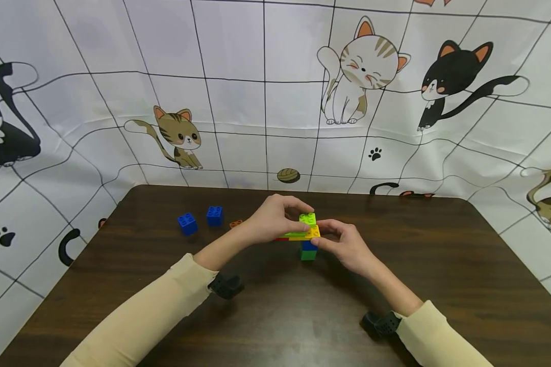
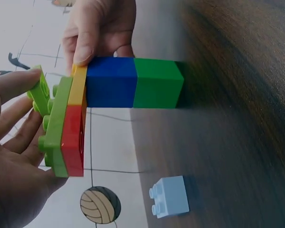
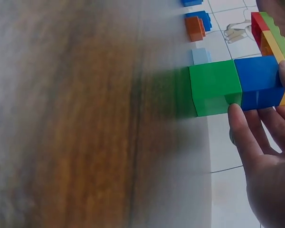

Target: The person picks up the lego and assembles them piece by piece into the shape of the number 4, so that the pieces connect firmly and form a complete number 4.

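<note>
A stack of toy building bricks stands upright on the table. Its bottom is a green brick (image 2: pixel 157 83), then a blue brick (image 2: pixel 111 81). Across that lie a yellow brick (image 1: pixel 314 233) and a red brick (image 2: pixel 73 142), topped by a long lime brick (image 2: pixel 59 128). My left hand (image 1: pixel 272 220) pinches a small lime brick (image 1: pixel 308 219) between thumb and fingers; it sits tilted at the long lime brick's studs in the left wrist view. From the right, my right hand (image 1: pixel 351 247) grips the stack, its thumb at the yellow brick and fingers along the blue one.
Two blue bricks, a nearer one (image 1: pixel 188 224) and a farther one (image 1: pixel 215 216), lie at the table's back left. An orange brick (image 1: pixel 235 224) is partly behind my left hand. A light blue brick (image 2: pixel 173 195) stands behind the stack. A cat-print curtain (image 1: pixel 239 102) hangs beyond the table (image 1: pixel 266 316).
</note>
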Tool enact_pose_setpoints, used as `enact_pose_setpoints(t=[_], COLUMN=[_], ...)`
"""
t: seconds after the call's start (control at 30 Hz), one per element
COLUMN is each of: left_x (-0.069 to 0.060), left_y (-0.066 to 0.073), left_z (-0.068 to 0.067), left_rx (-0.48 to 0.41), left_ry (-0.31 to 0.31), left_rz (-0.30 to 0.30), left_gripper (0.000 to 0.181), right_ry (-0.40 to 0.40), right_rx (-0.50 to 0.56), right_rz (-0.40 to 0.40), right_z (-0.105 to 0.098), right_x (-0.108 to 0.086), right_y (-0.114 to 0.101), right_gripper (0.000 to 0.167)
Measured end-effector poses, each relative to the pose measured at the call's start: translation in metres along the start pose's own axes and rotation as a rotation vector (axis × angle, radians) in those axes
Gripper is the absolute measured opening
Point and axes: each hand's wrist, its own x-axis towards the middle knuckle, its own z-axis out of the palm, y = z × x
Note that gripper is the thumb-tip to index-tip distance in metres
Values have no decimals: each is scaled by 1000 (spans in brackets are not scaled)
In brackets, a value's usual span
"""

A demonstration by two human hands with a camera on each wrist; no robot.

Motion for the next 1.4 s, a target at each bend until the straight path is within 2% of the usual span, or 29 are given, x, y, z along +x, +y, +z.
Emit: enact_pose_setpoints(t=[0.33, 0.57, 0.97, 1.4], left_x=[5, 5, 5, 10], left_y=[-1, -3, -1, -1], left_z=[11, 13, 12, 10], left_rx=[39, 105, 156, 181], left_ry=[26, 17, -12, -42], left_rz=[45, 22, -24, -15], left_gripper=[34, 31, 32, 27], right_ry=[15, -8, -8, 18], right_rx=[-53, -7, 26, 19], right_rz=[-22, -10, 20, 43], right_z=[-1, 0, -2, -4], right_x=[1, 3, 3, 4], right_y=[2, 5, 4, 5], right_gripper=[41, 40, 39, 38])
